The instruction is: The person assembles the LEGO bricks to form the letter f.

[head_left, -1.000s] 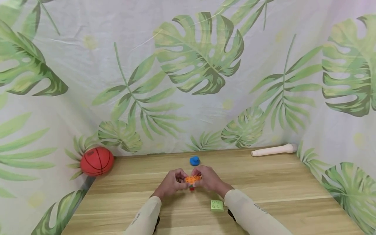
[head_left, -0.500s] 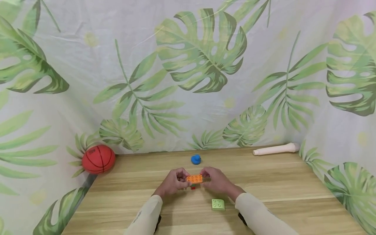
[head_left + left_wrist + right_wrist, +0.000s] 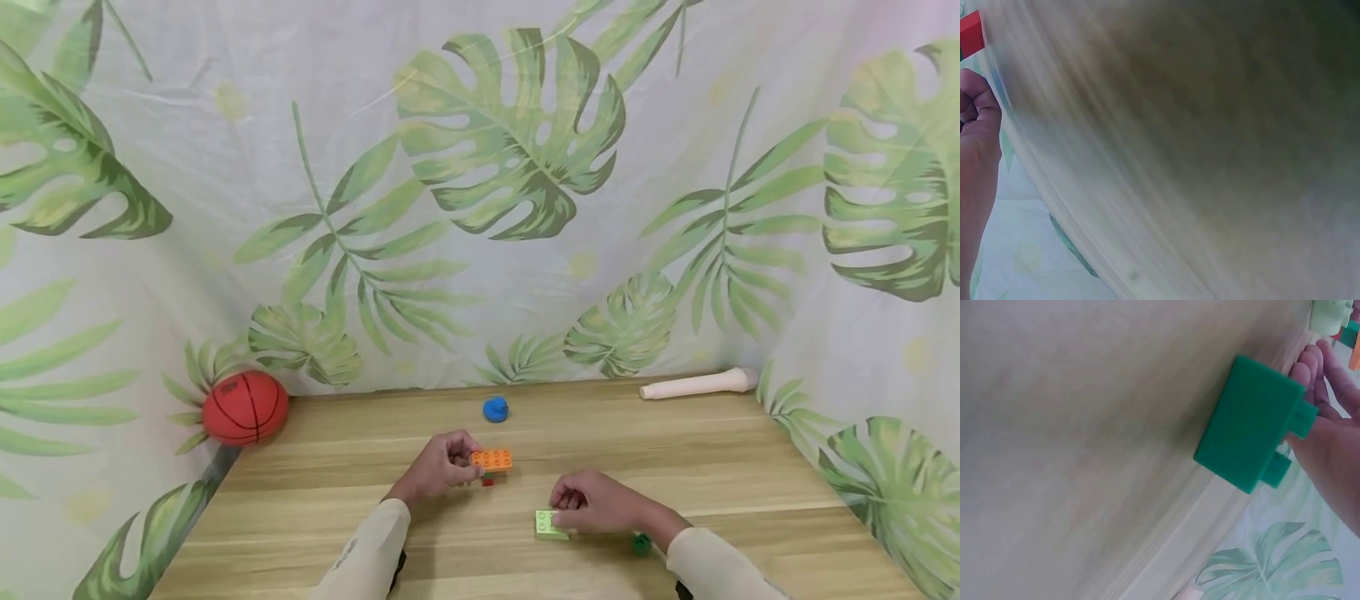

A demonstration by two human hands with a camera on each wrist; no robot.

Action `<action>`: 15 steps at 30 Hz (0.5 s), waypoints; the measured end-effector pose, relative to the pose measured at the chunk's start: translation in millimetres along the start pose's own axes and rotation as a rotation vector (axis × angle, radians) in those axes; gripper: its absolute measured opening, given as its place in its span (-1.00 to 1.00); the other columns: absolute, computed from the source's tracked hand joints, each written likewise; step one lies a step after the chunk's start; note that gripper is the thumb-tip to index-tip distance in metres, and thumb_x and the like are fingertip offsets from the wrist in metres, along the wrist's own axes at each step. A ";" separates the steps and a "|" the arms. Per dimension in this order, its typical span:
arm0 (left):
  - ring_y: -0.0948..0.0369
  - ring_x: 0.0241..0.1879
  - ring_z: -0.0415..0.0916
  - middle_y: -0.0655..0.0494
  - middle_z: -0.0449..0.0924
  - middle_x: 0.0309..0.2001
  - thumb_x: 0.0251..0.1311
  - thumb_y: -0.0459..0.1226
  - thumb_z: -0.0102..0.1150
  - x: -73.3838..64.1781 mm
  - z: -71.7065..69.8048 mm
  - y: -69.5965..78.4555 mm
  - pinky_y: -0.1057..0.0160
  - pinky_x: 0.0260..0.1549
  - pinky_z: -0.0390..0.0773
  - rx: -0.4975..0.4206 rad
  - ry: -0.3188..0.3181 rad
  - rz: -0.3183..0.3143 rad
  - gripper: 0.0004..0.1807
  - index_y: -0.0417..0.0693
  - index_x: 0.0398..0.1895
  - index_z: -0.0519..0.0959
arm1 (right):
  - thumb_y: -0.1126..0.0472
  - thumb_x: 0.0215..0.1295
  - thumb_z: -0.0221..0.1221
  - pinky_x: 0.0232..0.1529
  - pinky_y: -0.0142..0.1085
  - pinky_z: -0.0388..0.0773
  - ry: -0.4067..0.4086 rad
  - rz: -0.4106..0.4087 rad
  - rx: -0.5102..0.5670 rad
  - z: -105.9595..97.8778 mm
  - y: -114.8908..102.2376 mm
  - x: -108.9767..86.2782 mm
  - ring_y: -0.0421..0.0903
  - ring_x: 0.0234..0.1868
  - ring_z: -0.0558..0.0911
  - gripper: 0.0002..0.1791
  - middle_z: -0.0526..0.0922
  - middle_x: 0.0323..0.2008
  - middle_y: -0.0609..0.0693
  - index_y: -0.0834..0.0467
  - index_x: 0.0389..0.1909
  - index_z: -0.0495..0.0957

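Note:
My left hand (image 3: 442, 468) grips an orange two-row toy brick (image 3: 492, 460) by its left end, studs up. Beneath it show bits of green and a small red brick (image 3: 487, 482); the red one also appears as a red block (image 3: 972, 34) in the left wrist view. My right hand (image 3: 600, 504) is at a light green brick (image 3: 546, 525) on the table, its thumb overlapping the brick's right side in the head view. In the right wrist view, its fingertips lie right beside that light green brick (image 3: 1327, 315), fingers loosely bent.
A dark green brick (image 3: 641, 545) rests on the table by the right wrist. Toward the back sit a blue toy duck (image 3: 496, 409), a red ball (image 3: 246, 408) at left and a pale microphone-shaped object (image 3: 697, 384) at right. A leaf-print cloth (image 3: 495, 283) hangs behind.
My right hand has left the orange brick and moved right and nearer, to the light green brick. The dark green brick has come into view. My left hand still holds the orange brick.

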State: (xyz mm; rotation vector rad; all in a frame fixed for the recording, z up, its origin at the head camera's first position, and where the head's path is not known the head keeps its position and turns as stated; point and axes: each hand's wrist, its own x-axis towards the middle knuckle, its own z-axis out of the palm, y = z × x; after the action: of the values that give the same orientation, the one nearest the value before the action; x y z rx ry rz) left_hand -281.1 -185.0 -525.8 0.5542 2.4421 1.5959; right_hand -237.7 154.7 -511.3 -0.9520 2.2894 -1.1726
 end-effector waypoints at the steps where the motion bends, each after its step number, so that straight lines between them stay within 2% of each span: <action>1: 0.29 -0.38 0.41 0.03 0.60 -0.28 0.27 -0.38 0.47 -0.7 0.4 -0.6 0.45 -0.47 0.43 -0.002 -0.002 -0.002 -0.74 -0.28 -0.04 0.66 | 0.11 0.50 0.33 -0.10 -0.43 0.57 -0.010 0.004 0.012 1.5 -1.2 -1.8 -0.29 -0.16 0.58 -0.73 0.67 -0.14 -0.02 0.22 0.01 0.64; 3: 0.29 -0.40 0.42 0.03 0.60 -0.29 0.27 -0.39 0.46 -1.6 1.0 -1.9 0.46 -0.47 0.42 -0.007 -0.006 -0.005 -0.74 -0.29 -0.03 0.66 | 0.11 0.43 0.40 -0.08 -0.43 0.55 -0.016 0.020 0.019 4.9 -3.3 -4.1 -0.26 -0.14 0.55 -0.68 0.64 -0.12 0.00 0.21 0.04 0.64; 9: 0.29 -0.39 0.40 0.02 0.60 -0.28 0.27 -0.38 0.46 -2.3 0.6 -3.7 0.45 -0.46 0.43 -0.010 -0.007 0.003 -0.74 -0.28 -0.03 0.66 | 0.11 0.27 0.53 -0.09 -0.40 0.53 0.005 0.012 -0.054 11.2 -7.1 -6.4 -0.26 -0.15 0.51 -0.56 0.59 -0.14 -0.05 0.19 0.05 0.62; 15: 0.26 -0.36 0.38 -0.05 0.60 -0.25 0.26 -0.39 0.47 0.3 0.3 1.3 0.45 -0.45 0.41 -0.013 -0.002 0.009 -0.74 -0.28 -0.05 0.65 | 0.15 0.31 0.50 0.03 -0.36 0.60 -0.020 0.041 -0.043 -2.4 -8.7 -19.0 -0.19 -0.02 0.58 -0.52 0.63 -0.02 0.01 0.22 0.15 0.58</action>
State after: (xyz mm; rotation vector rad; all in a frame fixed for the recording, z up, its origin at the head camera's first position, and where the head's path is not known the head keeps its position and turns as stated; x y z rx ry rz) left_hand -281.0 -184.2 -524.8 0.5647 2.4298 1.6125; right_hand -222.7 166.1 -502.1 -0.9244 2.3157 -1.0961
